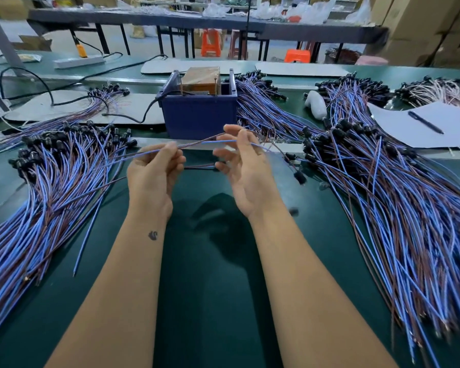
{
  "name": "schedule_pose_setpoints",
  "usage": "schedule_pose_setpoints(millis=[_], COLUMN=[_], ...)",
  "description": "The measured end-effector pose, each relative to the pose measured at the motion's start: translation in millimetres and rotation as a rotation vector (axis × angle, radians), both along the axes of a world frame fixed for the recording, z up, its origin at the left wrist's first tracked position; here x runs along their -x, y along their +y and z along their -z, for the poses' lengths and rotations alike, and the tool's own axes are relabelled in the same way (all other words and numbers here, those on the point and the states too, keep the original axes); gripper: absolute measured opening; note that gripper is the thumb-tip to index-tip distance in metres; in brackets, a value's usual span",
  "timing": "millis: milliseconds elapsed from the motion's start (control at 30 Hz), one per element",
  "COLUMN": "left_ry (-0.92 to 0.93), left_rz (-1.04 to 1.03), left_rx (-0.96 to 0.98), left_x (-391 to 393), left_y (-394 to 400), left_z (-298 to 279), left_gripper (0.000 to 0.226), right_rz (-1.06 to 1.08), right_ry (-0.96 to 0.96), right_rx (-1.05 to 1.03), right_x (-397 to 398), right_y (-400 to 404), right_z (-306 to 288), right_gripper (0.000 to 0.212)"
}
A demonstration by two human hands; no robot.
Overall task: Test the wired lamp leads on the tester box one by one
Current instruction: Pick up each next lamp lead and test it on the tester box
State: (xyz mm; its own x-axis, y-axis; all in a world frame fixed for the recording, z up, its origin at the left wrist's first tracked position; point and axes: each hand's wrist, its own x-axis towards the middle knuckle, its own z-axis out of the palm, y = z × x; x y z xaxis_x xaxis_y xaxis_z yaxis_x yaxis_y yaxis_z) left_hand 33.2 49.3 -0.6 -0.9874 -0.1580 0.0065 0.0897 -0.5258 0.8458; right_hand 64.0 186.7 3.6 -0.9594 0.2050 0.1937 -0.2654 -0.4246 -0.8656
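Two bare forearms reach out over a dark green mat [213, 274] toward a blue plastic tester box [198, 112], which serves as the landmark here. Just in front of the box, the left hand [154, 176] pinches a thin lamp lead [197, 143], a blue wire paired with a brown one, between thumb and curled fingers. The right hand [246, 166] holds the same lead further along, fingertips closed lightly on it with the palm turned up. The lead's black lamp holder [299, 177] dangles to the right of the box and nearer the viewer.

Left of the box lies a thick heap of leads [51, 187]; right of it lies a larger heap [398, 187]. Both are glossy, flexible wires with small black moulded ends. A brown taped block and two thin upright metal rods sit in the box. A black cable [149, 112] trails from its left side. Far right of the box, a pen [425, 122] rests on white paper [436, 128].

Likely risks: the hanging holder may snag the right heap and drag other leads along. The slim, slippery wires could slide from so light a pinch. Tested and untested heaps look alike, so a lead could easily land in the wrong one.
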Motion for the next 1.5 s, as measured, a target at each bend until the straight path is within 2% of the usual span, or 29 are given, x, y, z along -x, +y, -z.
schedule_pose_setpoints(millis=[133,200,300,367,433,500,600,700,767,833,900,1000,1067,1133,1300,1400,1500], left_ry=[0.206,0.318,0.466,0.577,0.654,0.682,0.611,0.498,0.403,0.280,0.140,-0.042,-0.103,-0.129,-0.107,-0.044,-0.003], left_rz=[0.128,0.253,0.520,0.695,0.786,0.749,0.607,0.429,0.296,0.165,0.000,-0.213,-0.222,-0.199,-0.211,-0.224,-0.231], left_rx=[0.446,0.615,0.743,0.854,0.970,1.041,1.069,1.076,1.041,0.922,0.808,0.692,0.721,0.865,1.072,1.219,1.281], left_x=[-16,-29,-53,-68,-76,-77,-68,-56,-47,-37,-26,-15,-11,-9,-2,1,7], left_y=[19,35,65,86,101,106,100,88,81,72,59,31,14,2,-4,-2,2], left_z=[1,2,5,10,16,19,21,22,21,18,15,12,13,13,14,17,19], left_gripper=[0.018,0.021,0.023,0.021,0.020,0.019,0.018,0.025,0.020,0.016,0.016,0.022,0.030,0.039,0.044,0.038,0.030], right_rz=[0.070,0.136,0.199,0.269,0.401,0.545,0.669,0.756,0.854,0.913,0.852,0.571,0.371,0.218,0.006,0.108,0.054], right_ry=[-0.009,-0.065,-0.237,-0.353,-0.439,-0.486,-0.579,-0.779,-0.840,-0.712,-0.530,-0.308,-0.203,-0.133,-0.165,-0.137,-0.278], right_rx=[0.247,0.257,-0.070,-0.387,-0.740,-1.047,-1.301,-1.577,-1.698,-1.698,-1.707,-1.728,-1.743,-1.715,-1.720,-1.884,-1.764], right_x=[-9,-17,-29,-39,-51,-63,-79,-83,-79,-69,-54,-25,-6,12,39,39,29], right_y=[25,47,86,113,138,162,187,192,183,161,130,72,38,10,-26,-30,-27], right_z=[-11,-19,-29,-36,-42,-45,-46,-44,-42,-40,-36,-24,-12,-3,9,7,-6], right_gripper=[0.033,0.031,0.027,0.025,0.024,0.024,0.023,0.017,0.039,0.047,0.044,0.040,0.040,0.042,0.046,0.030,0.014])
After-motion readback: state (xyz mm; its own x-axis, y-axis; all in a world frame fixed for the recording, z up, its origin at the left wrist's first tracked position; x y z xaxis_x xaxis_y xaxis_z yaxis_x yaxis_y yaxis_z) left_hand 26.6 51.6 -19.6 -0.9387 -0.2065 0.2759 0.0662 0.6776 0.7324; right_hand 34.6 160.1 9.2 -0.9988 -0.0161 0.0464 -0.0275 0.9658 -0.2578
